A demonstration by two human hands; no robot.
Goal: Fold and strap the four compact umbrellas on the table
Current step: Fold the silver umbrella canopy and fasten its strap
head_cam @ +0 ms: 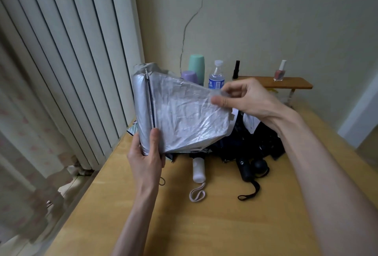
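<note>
Two hands work the crinkled silver compact umbrella (184, 120), held upright above the yellow wooden bench (204, 225) at frame centre: left hand (146, 159) gripping the bundled ribs low down, right hand (245, 96) pinching a loose panel's edge, which wants pulling taut and wrapping flat before strapping.

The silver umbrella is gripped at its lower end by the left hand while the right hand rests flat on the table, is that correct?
Not quite: the left hand does grip the silver umbrella low down, but the head view shows the right hand raised, its fingers pinching the edge of the spread silver canopy.
</note>
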